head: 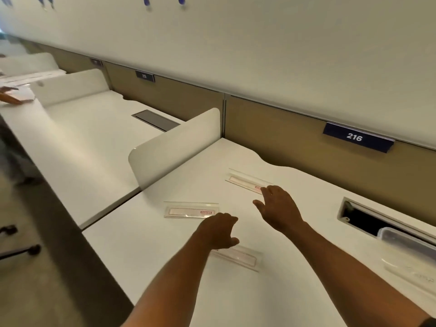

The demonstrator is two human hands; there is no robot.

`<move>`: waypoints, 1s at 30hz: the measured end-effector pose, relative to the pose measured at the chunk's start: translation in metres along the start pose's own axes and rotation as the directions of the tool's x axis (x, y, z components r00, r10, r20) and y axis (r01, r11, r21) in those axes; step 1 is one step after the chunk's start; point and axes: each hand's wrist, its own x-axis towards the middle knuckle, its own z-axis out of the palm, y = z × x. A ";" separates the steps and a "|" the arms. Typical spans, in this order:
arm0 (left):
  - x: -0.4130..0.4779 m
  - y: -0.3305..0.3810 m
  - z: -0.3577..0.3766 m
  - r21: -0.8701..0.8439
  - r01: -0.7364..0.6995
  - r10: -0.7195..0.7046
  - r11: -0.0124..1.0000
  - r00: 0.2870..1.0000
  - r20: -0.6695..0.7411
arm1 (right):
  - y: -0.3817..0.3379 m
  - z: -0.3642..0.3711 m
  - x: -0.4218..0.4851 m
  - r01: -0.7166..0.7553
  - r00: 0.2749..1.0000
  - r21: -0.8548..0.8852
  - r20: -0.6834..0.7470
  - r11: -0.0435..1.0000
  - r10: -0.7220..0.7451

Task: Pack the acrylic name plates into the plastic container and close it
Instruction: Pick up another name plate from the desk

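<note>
Three clear acrylic name plates lie flat on the white desk [306,267]. The far plate [245,180] has my right hand [279,208] just short of its near end, fingers apart, holding nothing. The left plate [188,210] lies just beyond my left hand [219,231], whose fingers curl loosely over the desk and hold nothing. The near plate [238,257] rests right of my left wrist, partly hidden by it. A clear plastic container [410,246] sits at the desk's right edge, cut off by the frame; its lid state is unclear.
A white divider panel [174,147] stands at the desk's left side. An open cable hatch [368,220] lies in the desk behind the container. A tan partition with a blue 216 sign [356,137] backs the desk. Another person's hand [11,97] shows far left.
</note>
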 end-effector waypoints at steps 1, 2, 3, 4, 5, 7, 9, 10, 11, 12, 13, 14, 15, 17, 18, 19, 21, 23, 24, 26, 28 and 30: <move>-0.001 -0.003 0.008 -0.004 -0.005 0.005 1.000 1.000 0.020 | -0.005 0.005 0.002 0.007 1.000 0.000 0.013 1.000 -0.007; 0.000 -0.005 0.016 0.001 -0.011 0.011 1.000 0.999 0.032 | -0.008 0.010 0.003 0.011 1.000 -0.001 0.025 1.000 -0.011; 0.001 -0.006 0.021 0.016 -0.022 0.021 1.000 0.999 0.038 | -0.011 0.013 0.004 0.011 0.999 0.001 0.037 1.000 -0.011; 0.002 -0.006 0.026 0.033 -0.036 0.034 0.999 0.999 0.040 | -0.012 0.016 0.005 0.012 0.999 0.001 0.049 1.000 -0.012; 0.005 -0.006 0.030 0.049 -0.048 0.046 0.998 0.998 0.040 | -0.014 0.018 0.005 0.013 0.998 -0.001 0.057 1.000 -0.013; 0.009 -0.006 0.039 0.068 -0.069 0.067 0.995 0.997 0.024 | -0.015 0.022 0.006 0.015 0.997 -0.008 0.074 1.000 -0.015; 0.011 -0.005 0.045 0.087 -0.090 0.090 0.992 0.996 0.002 | -0.013 0.024 0.006 0.017 0.996 -0.015 0.093 1.000 -0.016; 0.012 -0.005 0.048 0.097 -0.102 0.103 0.990 0.995 -0.004 | -0.011 0.026 0.006 0.015 0.995 -0.022 0.100 1.000 -0.013; 0.013 -0.004 0.050 0.107 -0.112 0.113 0.988 0.994 -0.008 | -0.008 0.028 0.007 0.009 0.994 -0.029 0.106 1.000 -0.006; 0.014 -0.003 0.053 0.120 -0.115 0.117 0.986 0.993 -0.013 | -0.005 0.029 0.007 0.003 0.994 -0.036 0.111 0.999 0.001; 0.014 -0.002 0.054 0.128 -0.112 0.115 0.985 0.993 -0.021 | -0.003 0.030 0.007 0.000 0.994 -0.042 0.113 0.999 0.005; 0.015 -0.002 0.056 0.135 -0.110 0.116 0.985 0.993 -0.033 | -0.001 0.032 0.006 -0.004 0.993 -0.043 0.118 0.999 0.009; 0.016 -0.002 0.056 0.137 -0.108 0.115 0.985 0.992 -0.049 | 0.001 0.033 0.006 -0.007 0.992 -0.041 0.128 0.999 0.013; 0.019 -0.003 0.053 0.110 -0.091 0.101 0.990 0.990 -0.094 | 0.003 0.037 0.004 -0.038 0.985 -0.004 0.171 0.999 0.038; 0.020 -0.004 0.050 0.078 -0.076 0.085 0.994 0.988 -0.129 | 0.005 0.039 0.004 -0.085 0.976 0.056 0.203 0.995 0.072; 0.022 -0.005 0.045 0.028 -0.055 0.059 0.998 0.984 -0.166 | 0.008 0.040 0.005 -0.151 0.962 0.134 0.250 0.979 0.114; 0.028 -0.008 0.031 -0.140 -0.014 -0.022 0.990 0.968 -0.251 | 0.016 0.041 0.004 -0.266 0.938 0.309 0.301 0.913 0.172; 0.036 -0.011 0.016 -0.399 0.033 -0.160 0.917 0.944 -0.290 | 0.027 0.042 0.002 -0.340 0.929 0.441 0.291 0.830 0.227; 0.040 -0.012 0.010 -0.546 0.047 -0.234 0.837 0.931 -0.279 | 0.031 0.042 0.000 -0.368 0.922 0.482 0.301 0.795 0.243; 0.047 -0.012 -0.002 -0.764 0.019 -0.335 0.644 0.906 -0.260 | 0.037 0.038 -0.004 -0.417 0.896 0.583 0.392 0.697 0.209; 0.050 -0.007 -0.012 -0.911 -0.022 -0.391 0.413 0.899 -0.199 | 0.035 0.031 -0.007 -0.479 0.848 0.694 0.523 0.538 0.081; 0.055 0.001 -0.018 -0.981 -0.055 -0.410 0.184 0.903 -0.128 | 0.029 0.022 -0.006 -0.541 0.803 0.751 0.595 0.378 -0.033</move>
